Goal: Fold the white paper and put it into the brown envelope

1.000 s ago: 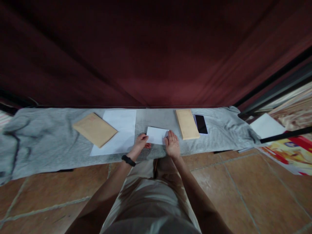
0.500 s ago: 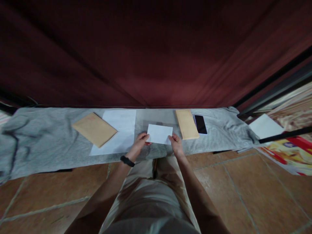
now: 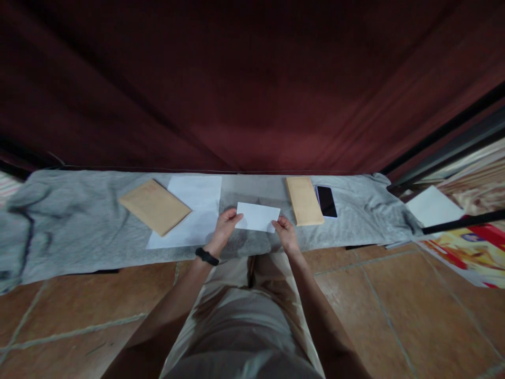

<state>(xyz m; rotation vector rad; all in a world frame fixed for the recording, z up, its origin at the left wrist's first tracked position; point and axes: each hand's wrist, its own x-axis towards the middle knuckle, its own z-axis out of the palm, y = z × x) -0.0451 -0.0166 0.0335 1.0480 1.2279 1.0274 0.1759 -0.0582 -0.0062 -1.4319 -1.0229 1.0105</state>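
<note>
A small white sheet of paper [image 3: 258, 217], possibly folded, is held between both hands over the grey cloth. My left hand [image 3: 226, 225], with a black band on the wrist, is closed on its left edge, thumb on top. Closed on its lower right corner is my right hand [image 3: 284, 232]. Left of the hands, a brown envelope [image 3: 155, 207] lies partly over a larger white sheet [image 3: 201, 192]. To the right rests a stack of brown envelopes [image 3: 304, 201], beside a dark-screened phone [image 3: 327, 201].
The grey cloth [image 3: 366, 210] covers a long narrow surface against a dark red curtain [image 3: 244, 105]. At the far right are a white square thing [image 3: 434, 205], a black bar [image 3: 465, 223] and a colourful printed package [image 3: 469, 250]. Tiled floor [image 3: 394, 295] lies below.
The left end of the small white paper has tilted up slightly, and my left hand has shifted a little up and left along it. The whole view has moved slightly.
</note>
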